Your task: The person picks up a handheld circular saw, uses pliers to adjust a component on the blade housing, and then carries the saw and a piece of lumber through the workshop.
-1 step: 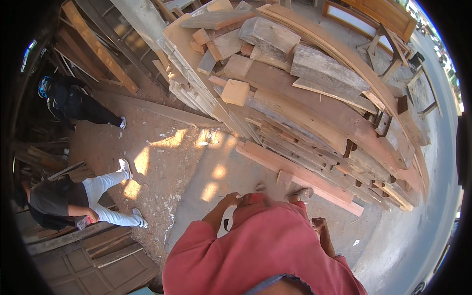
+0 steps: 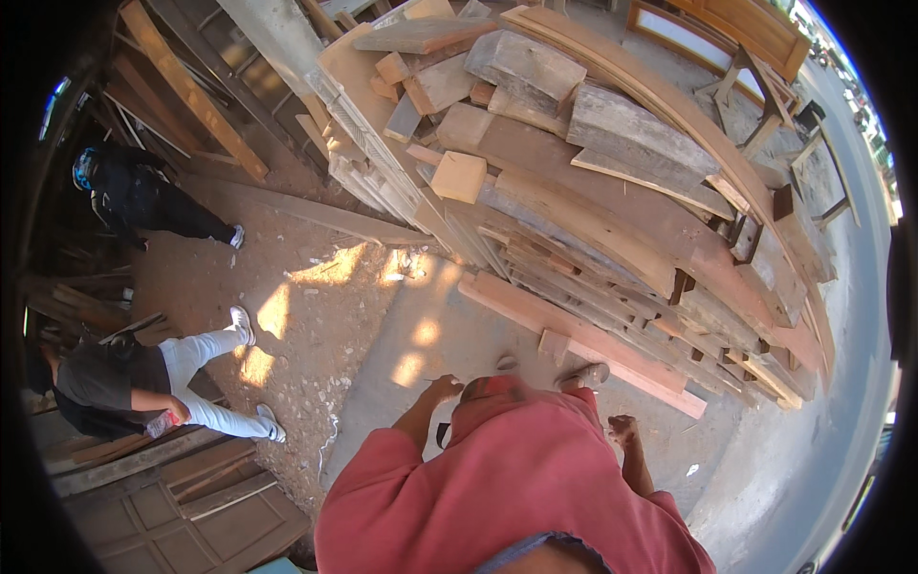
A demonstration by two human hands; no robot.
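Observation:
My left hand (image 2: 445, 388) is at the left of my red shirt (image 2: 507, 464), over the grey concrete floor. Its fingers look pinched together; anything between them is too small to name. On the other side, my right hand (image 2: 623, 430) hangs beside the shirt with curled fingers, and what it holds, if anything, cannot be seen. Both hands are apart from the timber. Ahead of my feet, a long reddish plank (image 2: 583, 344) lies on the floor with a small wood block (image 2: 553, 346) against its near side.
A big stack of boards (image 2: 593, 210) rises beyond the plank, topped by a squared block (image 2: 458, 177). At left stand a person in light trousers (image 2: 206, 364), grasping something reddish, and another in dark clothes (image 2: 153, 196). A panelled door (image 2: 182, 531) lies lower left; trestles (image 2: 751, 100) stand far right.
My left hand has shifted slightly left, away from the shirt. My right hand has moved up a little. The light-trousered person's hand with the reddish thing has shifted slightly.

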